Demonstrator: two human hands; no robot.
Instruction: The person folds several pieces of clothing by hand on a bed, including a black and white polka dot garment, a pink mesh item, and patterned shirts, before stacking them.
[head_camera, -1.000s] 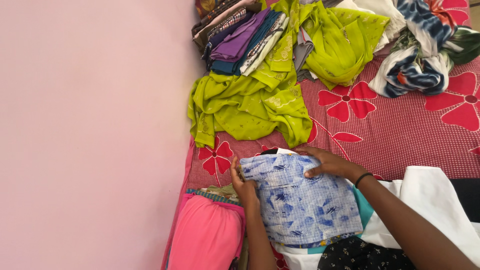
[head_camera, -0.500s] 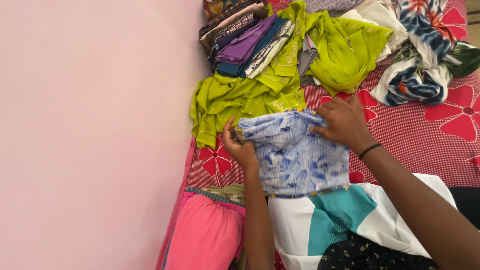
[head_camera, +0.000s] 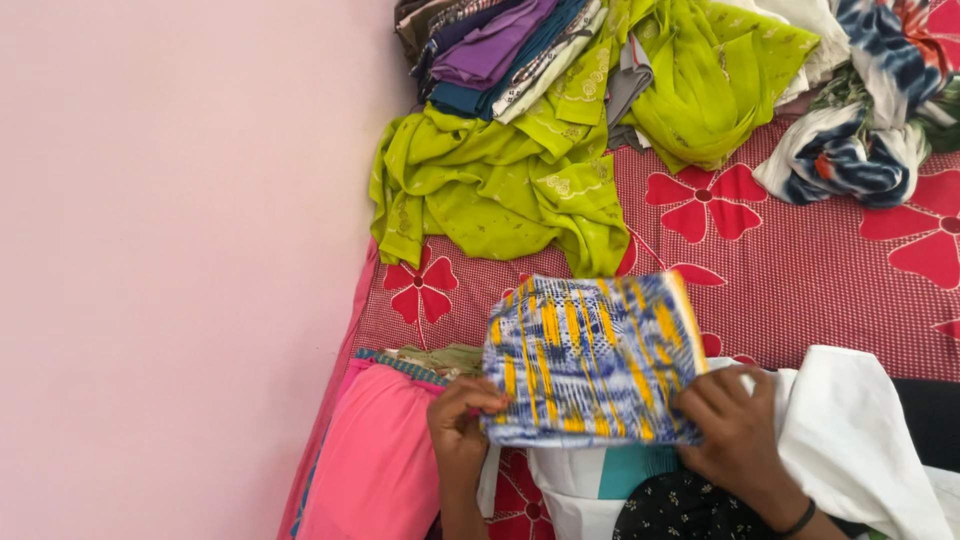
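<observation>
Two hands hold one folded cloth (head_camera: 590, 355) over a bed. The cloth is blue and white with yellow stripes, and it looks a bit blurry. The left hand (head_camera: 462, 420) pinches its lower left corner, with the thumb on top and the fingers curled under. The right hand (head_camera: 735, 430) grips the lower right edge, fingers bent over the cloth, and a thin black band (head_camera: 800, 518) sits on that wrist.

Just left of the left hand lies a pink cloth (head_camera: 380, 460). Under both hands is a white cloth with a teal patch (head_camera: 625, 470), and a black cloth with small dots (head_camera: 680, 505) lies close to the right hand. A plain white cloth (head_camera: 850, 420) is bunched up just right of the right hand.

Beyond the hands is the red bed sheet with big red flowers (head_camera: 800, 270). Far past the hands lies a crumpled bright green cloth (head_camera: 490, 190). Behind it is a stack of folded clothes (head_camera: 500, 50) in purple, teal and checks. Far off to the right of the hands sits a blue, white and red cloth (head_camera: 860, 140). A pink wall (head_camera: 180, 250) stands well left of the left hand.
</observation>
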